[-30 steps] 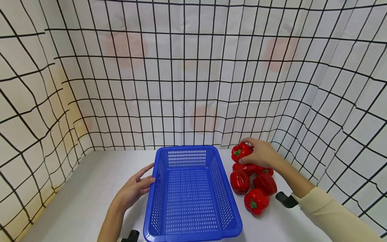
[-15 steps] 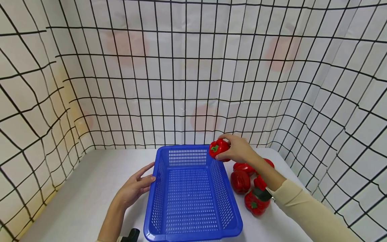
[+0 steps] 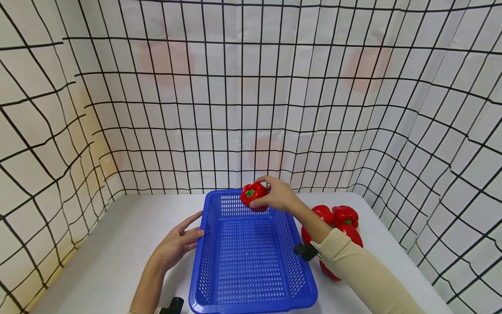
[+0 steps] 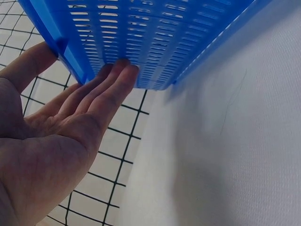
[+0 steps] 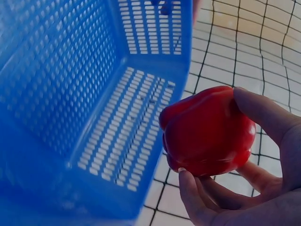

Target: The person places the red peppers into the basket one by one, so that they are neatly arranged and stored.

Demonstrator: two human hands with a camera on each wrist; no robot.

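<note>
Counting one red bell pepper [image 3: 251, 195] in the right hand [image 3: 280, 196], five other peppers [image 3: 345, 216], some partly hidden, on the bench [image 3: 113, 266] under and beside the right forearm [image 3: 313, 224], one blue plastic basket [image 3: 251, 261] just right of the left hand [image 3: 172, 248]. Resting the latter, fingers extended, against the basket. Pinching the red bell pepper between right thumb and fingers, at the basket's far rim, ahead and right of the left hand.

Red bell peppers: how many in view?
6: one pepper in the right hand above the blue plastic basket, five peppers right of it, some partly behind the forearm; more may be hidden.
</note>
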